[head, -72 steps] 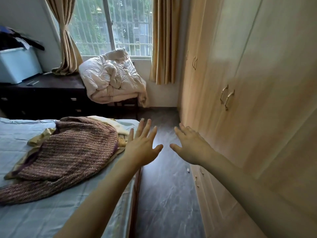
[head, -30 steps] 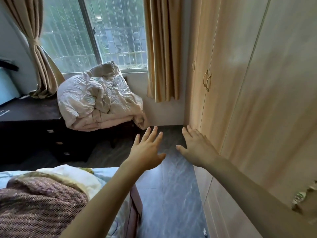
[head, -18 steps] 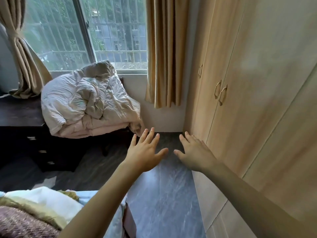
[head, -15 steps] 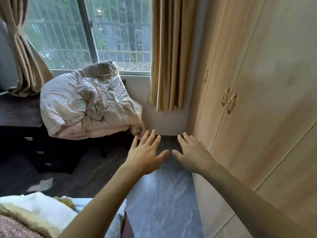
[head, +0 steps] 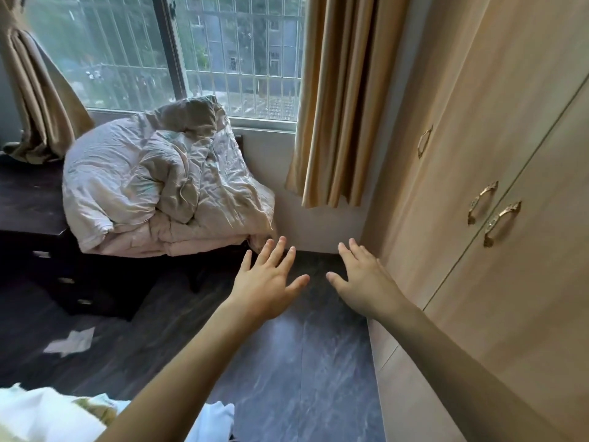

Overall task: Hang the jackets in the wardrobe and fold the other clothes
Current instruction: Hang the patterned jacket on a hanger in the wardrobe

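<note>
The light wooden wardrobe (head: 497, 129) fills the right side, its doors closed. A pair of brass handles (head: 492, 215) sits on the doors at the right, a single one further back. My left hand (head: 267, 282) and my right hand (head: 363, 282) are stretched out side by side over the dark floor, fingers straight and spread, holding nothing. My right hand is just left of the wardrobe's lower front. Pale cloth (head: 41, 416) at the bottom left corner lies on the bed corner; the knitted garment is out of view.
A crumpled pale quilt (head: 159, 180) is heaped on a dark chair below the barred window (head: 191, 49). A dark desk (head: 28, 199) stands at left. Tan curtains (head: 338, 100) hang beside the wardrobe. A paper scrap (head: 71, 341) lies on the floor.
The view has swung right and forward, away from the bed and the knitted garment, toward the window corner and wardrobe. Both hands stay open and outstretched.
</note>
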The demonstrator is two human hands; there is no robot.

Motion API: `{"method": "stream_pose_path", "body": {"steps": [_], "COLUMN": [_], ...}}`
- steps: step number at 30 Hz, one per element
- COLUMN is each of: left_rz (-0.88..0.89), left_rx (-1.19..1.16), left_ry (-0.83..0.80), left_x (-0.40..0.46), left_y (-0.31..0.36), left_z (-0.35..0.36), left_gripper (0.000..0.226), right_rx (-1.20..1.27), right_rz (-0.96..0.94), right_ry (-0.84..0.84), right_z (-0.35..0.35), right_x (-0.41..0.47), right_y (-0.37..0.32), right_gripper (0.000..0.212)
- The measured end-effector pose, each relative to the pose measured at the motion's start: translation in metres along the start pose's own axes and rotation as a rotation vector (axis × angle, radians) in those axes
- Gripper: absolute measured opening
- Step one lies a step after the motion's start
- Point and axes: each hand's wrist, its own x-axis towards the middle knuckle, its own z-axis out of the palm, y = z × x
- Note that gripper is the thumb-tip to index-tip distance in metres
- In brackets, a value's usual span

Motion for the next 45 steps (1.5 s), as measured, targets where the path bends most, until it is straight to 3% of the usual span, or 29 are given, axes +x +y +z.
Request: {"method": "stream_pose_path", "body": {"steps": [9,15,27,35,45], "left_rz": [-0.083,-0.149,-0.312,-0.479,-0.793], "left_rx": [0.020,0.018,0.023,0.018,-0.078], "left_ry": [0.040,0.052,0.032,0.028,0.132], "left_x": [0.107,0.193,0.283,0.305,0.288], "left_y": [-0.015,-0.009,-0.028,-0.101,-0.239], "left_z": [-0.025,-0.041,-0.038,-0.037,-0.067], "left_gripper": [0.070,0.071,0.070,0.070,0.069], "right_rx": [0.063,0.008,-0.005,-0.052,-0.161], "right_rz": [-0.091,-0.135,-0.268,-0.450,-0.835], "right_ry": [-0.098,-0.037,-0.092,-0.159,-0.137], "right_z": [-0.017,-0.045,-0.027,-0.013,-0.007], "right_x": [0.124,0.215,0.342,0.415,0.509], "right_y": [0.044,0.082,0.071,0.006,-0.165], "right_gripper": [0.072,0.071,0.068,0.067,0.063]}}
